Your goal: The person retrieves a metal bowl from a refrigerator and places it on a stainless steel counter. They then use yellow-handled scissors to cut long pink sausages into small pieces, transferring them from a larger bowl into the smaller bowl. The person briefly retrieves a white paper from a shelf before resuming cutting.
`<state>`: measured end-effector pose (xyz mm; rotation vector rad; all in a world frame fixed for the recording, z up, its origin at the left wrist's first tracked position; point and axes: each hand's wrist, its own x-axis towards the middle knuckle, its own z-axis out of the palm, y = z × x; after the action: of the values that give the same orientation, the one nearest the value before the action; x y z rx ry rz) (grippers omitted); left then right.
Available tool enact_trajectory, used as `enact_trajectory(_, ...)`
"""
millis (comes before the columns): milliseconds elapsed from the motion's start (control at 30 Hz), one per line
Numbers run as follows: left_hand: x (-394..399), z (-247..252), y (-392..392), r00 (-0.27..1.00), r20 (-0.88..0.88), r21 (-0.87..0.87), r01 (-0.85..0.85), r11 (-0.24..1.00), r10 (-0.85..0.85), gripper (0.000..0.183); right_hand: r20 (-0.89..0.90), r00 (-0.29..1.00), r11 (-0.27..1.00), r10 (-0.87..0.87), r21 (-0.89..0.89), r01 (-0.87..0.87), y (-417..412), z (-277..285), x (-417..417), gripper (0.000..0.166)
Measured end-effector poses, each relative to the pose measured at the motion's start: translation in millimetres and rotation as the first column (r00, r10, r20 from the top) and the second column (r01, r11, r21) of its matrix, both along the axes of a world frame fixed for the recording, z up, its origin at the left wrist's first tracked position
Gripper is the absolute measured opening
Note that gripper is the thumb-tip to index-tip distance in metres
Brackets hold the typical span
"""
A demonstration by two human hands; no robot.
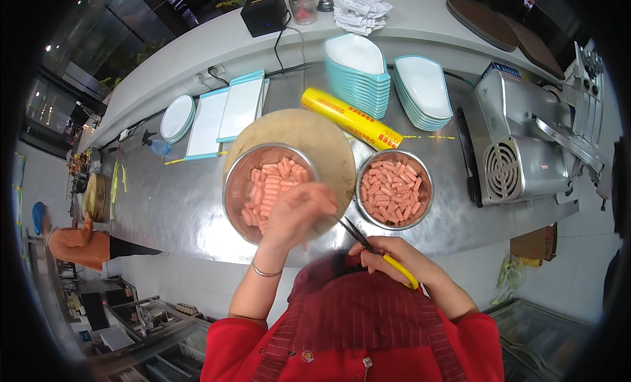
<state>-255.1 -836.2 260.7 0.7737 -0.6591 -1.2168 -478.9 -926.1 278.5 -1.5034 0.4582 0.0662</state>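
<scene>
My right hand grips a pair of scissors with yellow handles and dark blades, the blades parted and pointing up and left. My left hand, blurred, is raised over the right side of a large steel bowl, its fingertips bent close to the scissor tips. Whether a piece is pinched in those fingers cannot be made out. Short pink sausages fill part of that bowl, which overlaps a round wooden board. To the right, a smaller steel bowl contains many similar sausages.
A yellow cling-film roll lies behind the bowls. Stacked blue-rimmed dishes, white trays and a spray bottle stand farther back. A metal slicing machine occupies the right end. Another person works at the far left.
</scene>
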Motion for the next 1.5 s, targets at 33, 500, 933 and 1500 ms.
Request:
enact_trajectory(33,0,0,0,1.0,0.01,0.006,0.008,1.0,-0.008,0.023,-0.001,1.0,1.0,-0.011,-0.003,0.011,0,0,-1,0.023)
enact_trajectory(500,-11,-4,2,0.986,0.133,-0.004,0.106,0.994,-0.105,0.025,0.019,0.996,0.993,-0.092,-0.074,0.093,2,3,5,0.031)
enact_trajectory(933,-11,4,2,0.985,0.154,-0.012,0.086,0.996,-0.083,0.024,0.064,0.988,0.973,-0.139,-0.179,0.149,7,8,5,0.018)
enact_trajectory(1500,-17,21,1,0.986,0.118,0.104,-0.128,0.986,0.116,0.022,0.313,0.921,0.374,-0.233,-0.845,0.382,-4,10,-3,0.044)
